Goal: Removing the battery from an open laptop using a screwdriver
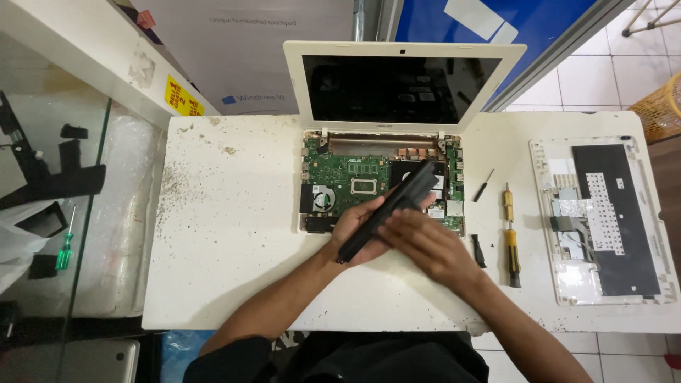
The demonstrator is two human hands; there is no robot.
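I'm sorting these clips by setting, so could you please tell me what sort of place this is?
Probably a small electronics repair shop: an opened white laptop with its circuit board bared, its removed keyboard panel, and screwdrivers lie on a worn white table.
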